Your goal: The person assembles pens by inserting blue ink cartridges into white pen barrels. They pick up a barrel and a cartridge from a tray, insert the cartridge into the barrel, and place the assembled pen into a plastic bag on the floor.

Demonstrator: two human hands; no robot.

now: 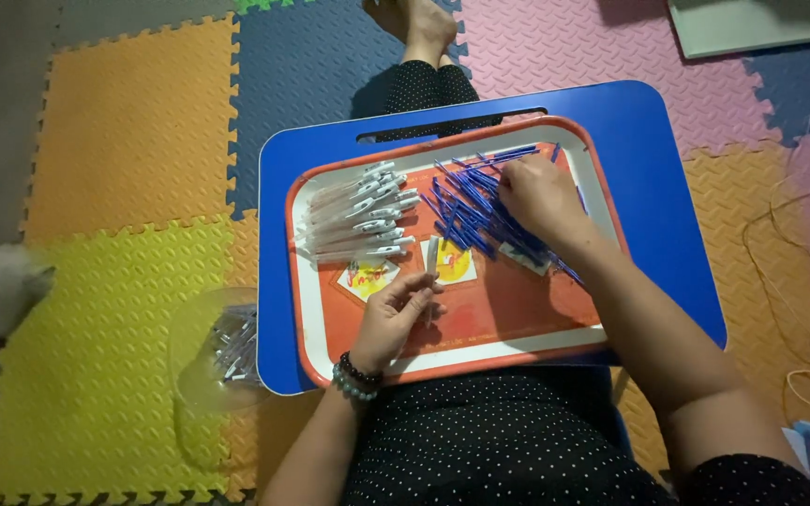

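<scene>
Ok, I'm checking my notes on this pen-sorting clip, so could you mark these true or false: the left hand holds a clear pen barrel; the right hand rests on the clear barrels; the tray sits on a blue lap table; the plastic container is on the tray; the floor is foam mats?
1. The left hand holds a clear pen barrel. True.
2. The right hand rests on the clear barrels. False: it is on the pile of blue refills.
3. The tray sits on a blue lap table. True.
4. The clear plastic container is on the tray. False: it lies on the floor mats, left of the table.
5. The floor is coloured foam mats. True.
</scene>
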